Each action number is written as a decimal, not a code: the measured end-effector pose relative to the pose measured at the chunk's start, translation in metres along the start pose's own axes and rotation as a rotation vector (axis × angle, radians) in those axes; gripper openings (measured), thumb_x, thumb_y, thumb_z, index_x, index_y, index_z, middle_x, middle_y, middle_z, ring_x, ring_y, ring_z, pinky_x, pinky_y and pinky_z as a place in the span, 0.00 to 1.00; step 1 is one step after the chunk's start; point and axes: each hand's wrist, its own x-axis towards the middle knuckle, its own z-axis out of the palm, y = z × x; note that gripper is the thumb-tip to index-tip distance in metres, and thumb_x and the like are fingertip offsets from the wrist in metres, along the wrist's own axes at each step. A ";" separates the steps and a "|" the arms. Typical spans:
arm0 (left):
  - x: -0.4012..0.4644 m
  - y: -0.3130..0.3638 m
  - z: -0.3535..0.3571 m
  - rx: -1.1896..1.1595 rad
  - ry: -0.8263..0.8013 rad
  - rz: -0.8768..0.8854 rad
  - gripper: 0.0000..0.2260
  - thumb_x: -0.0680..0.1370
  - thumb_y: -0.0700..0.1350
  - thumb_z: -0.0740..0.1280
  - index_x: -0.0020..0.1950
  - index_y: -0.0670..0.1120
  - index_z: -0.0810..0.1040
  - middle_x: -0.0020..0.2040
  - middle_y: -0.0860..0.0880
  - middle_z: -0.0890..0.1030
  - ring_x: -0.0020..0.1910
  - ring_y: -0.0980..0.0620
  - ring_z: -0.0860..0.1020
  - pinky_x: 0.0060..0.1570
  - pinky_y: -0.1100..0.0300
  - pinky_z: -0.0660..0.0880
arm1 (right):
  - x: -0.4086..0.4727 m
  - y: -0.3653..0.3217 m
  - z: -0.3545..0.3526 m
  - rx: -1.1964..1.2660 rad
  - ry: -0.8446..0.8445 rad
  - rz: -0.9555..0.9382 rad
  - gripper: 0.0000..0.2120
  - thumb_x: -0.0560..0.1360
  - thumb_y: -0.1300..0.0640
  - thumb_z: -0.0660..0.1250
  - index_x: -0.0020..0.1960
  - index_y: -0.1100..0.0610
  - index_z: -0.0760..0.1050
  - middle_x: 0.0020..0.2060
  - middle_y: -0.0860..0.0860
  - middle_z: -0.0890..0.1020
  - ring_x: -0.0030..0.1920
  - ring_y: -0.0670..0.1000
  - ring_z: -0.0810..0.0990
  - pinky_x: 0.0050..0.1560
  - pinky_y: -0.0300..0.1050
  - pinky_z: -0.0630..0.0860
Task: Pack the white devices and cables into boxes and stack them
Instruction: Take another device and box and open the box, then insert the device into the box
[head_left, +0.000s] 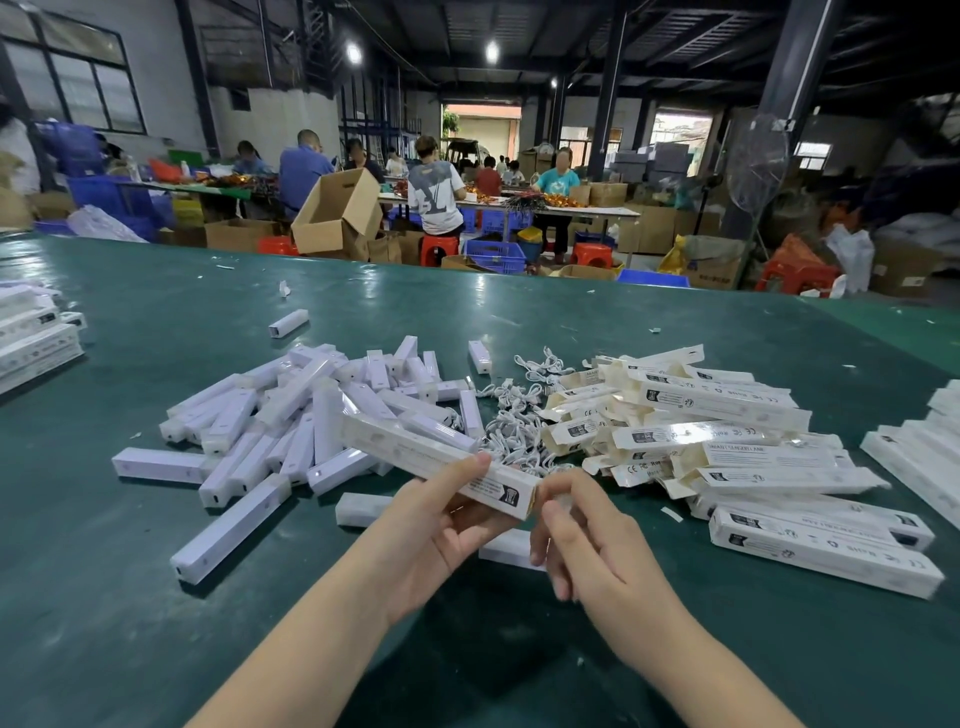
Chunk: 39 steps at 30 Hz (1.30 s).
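Observation:
My left hand (436, 525) grips a long white box (415, 449) near its right end, above the green table (156, 597). My right hand (576, 535) is at that end of the box, fingers curled and pinching at the end flap. A heap of white bar-shaped devices (291, 415) lies to the left. White coiled cables (514, 421) sit in the middle. A pile of flat white boxes (701, 431) lies to the right.
Stacked packed boxes stand at the left edge (31, 338) and right edge (924, 447). Two closed boxes (821, 545) lie front right. Loose devices (228, 530) lie near my hands. Beyond the table, people sit working among cardboard cartons and blue crates.

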 end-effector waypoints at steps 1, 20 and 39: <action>0.000 0.000 0.000 -0.005 -0.003 -0.006 0.17 0.69 0.42 0.72 0.54 0.35 0.78 0.52 0.35 0.83 0.52 0.42 0.83 0.44 0.55 0.81 | 0.000 -0.001 0.001 0.034 0.010 -0.006 0.09 0.76 0.40 0.55 0.48 0.43 0.70 0.32 0.51 0.79 0.27 0.46 0.72 0.29 0.41 0.70; -0.006 0.002 0.002 -0.034 -0.003 -0.127 0.20 0.67 0.42 0.74 0.56 0.36 0.77 0.49 0.36 0.82 0.43 0.45 0.84 0.40 0.56 0.82 | 0.005 -0.009 -0.009 0.360 -0.069 0.200 0.15 0.73 0.49 0.68 0.60 0.45 0.74 0.30 0.56 0.81 0.28 0.52 0.77 0.31 0.44 0.76; -0.013 0.003 0.002 0.058 -0.177 -0.245 0.15 0.72 0.44 0.71 0.54 0.35 0.82 0.57 0.36 0.72 0.49 0.45 0.75 0.42 0.56 0.81 | 0.002 -0.008 -0.012 0.335 -0.150 0.223 0.34 0.66 0.49 0.76 0.68 0.36 0.67 0.45 0.57 0.82 0.33 0.53 0.81 0.36 0.45 0.77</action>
